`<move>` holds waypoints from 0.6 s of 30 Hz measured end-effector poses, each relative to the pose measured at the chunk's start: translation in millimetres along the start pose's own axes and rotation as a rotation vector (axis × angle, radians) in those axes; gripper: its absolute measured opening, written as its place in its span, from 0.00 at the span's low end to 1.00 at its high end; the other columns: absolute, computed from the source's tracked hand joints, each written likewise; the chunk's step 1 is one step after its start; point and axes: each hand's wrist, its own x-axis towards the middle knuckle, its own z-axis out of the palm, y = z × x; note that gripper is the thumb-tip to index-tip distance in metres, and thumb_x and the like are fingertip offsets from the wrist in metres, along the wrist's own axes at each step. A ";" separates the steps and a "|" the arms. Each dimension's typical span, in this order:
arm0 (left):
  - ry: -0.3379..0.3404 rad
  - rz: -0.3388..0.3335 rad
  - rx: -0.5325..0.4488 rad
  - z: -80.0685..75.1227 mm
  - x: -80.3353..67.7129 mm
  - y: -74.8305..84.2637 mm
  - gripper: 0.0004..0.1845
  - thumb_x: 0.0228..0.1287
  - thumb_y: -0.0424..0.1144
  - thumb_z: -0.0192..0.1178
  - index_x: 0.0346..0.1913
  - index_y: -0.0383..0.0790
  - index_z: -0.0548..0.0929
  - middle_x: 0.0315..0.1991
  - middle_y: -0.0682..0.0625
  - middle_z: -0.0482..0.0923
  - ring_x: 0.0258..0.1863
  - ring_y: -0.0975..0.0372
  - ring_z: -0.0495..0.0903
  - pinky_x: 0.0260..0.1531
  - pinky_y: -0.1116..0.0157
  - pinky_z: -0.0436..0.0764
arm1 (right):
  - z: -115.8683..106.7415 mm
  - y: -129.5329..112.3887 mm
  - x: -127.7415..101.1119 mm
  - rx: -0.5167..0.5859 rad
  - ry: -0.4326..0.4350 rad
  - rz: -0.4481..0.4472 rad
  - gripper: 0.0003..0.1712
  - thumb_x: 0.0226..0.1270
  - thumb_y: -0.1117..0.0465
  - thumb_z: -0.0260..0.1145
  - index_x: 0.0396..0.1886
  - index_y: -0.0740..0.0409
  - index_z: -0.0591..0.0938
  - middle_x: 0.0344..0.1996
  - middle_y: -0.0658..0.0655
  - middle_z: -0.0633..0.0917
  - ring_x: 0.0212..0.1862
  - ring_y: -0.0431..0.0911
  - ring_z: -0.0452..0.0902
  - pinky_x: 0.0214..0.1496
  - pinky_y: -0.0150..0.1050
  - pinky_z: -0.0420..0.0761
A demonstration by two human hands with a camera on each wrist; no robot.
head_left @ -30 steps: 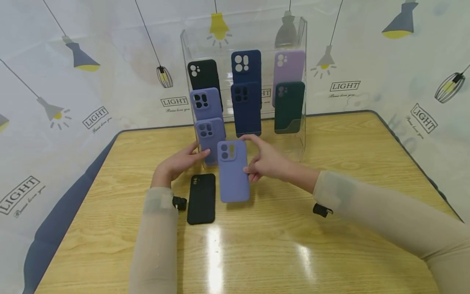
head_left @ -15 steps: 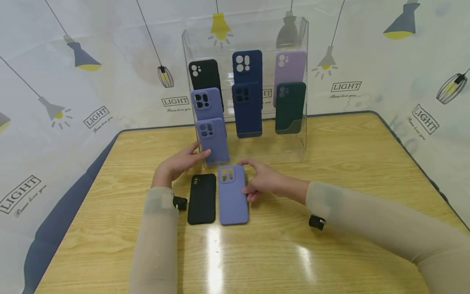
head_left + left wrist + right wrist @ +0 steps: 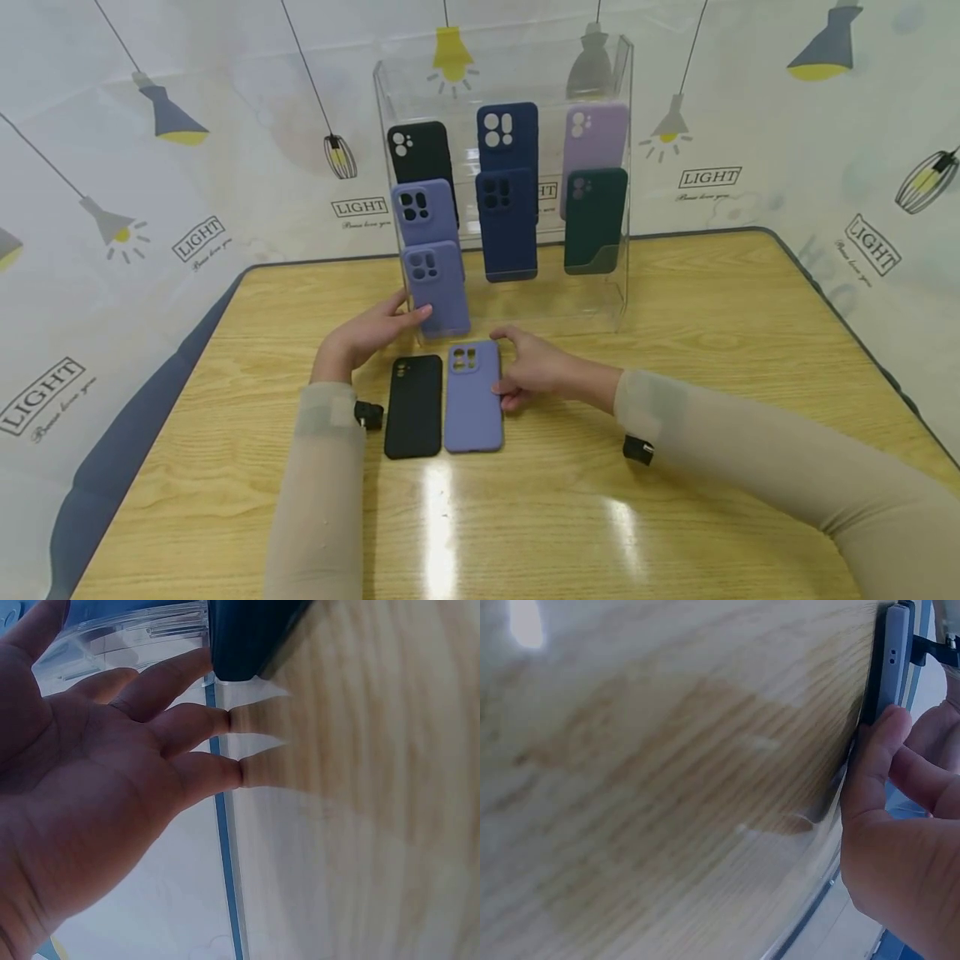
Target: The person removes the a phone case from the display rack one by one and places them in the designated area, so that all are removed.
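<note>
White printed backdrop cloth (image 3: 225, 108) with drawn hanging lamps, word "LIGHT" repeated in boxed labels, small script line beneath each too fine to read

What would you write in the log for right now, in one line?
right hand: holds lavender case flat on table | left hand: touches stand | black case: beside lavender case

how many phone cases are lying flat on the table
2: a black silicone phone case and a periwinkle silicone phone case side by side before the clear acrylic display stand. Seven more stand in the stand; others may be hidden.
</note>
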 end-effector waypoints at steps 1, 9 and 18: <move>0.000 0.001 -0.001 -0.1 -0.1 0.4 0.52 0.78 0.67 0.54 0.88 0.55 0.35 0.90 0.48 0.32 0.89 0.46 0.36 0.86 0.39 0.46 | -0.2 -0.4 0.4 -0.008 -0.001 0.002 0.55 0.66 0.78 0.70 0.85 0.50 0.54 0.21 0.62 0.85 0.20 0.45 0.84 0.27 0.38 0.90; 0.004 0.001 -0.001 0.6 -1.2 2.0 0.52 0.78 0.67 0.55 0.88 0.56 0.35 0.90 0.49 0.32 0.89 0.46 0.37 0.86 0.39 0.46 | -2.4 0.0 5.0 -0.056 0.003 0.007 0.53 0.67 0.75 0.72 0.85 0.50 0.56 0.24 0.62 0.88 0.20 0.46 0.85 0.28 0.40 0.90; 0.017 0.004 0.012 0.0 0.4 -1.2 0.54 0.76 0.69 0.55 0.89 0.56 0.36 0.90 0.50 0.33 0.89 0.47 0.36 0.86 0.39 0.46 | -4.1 -0.6 1.1 -0.069 -0.015 0.012 0.51 0.68 0.73 0.72 0.84 0.48 0.58 0.26 0.63 0.89 0.21 0.46 0.85 0.27 0.39 0.89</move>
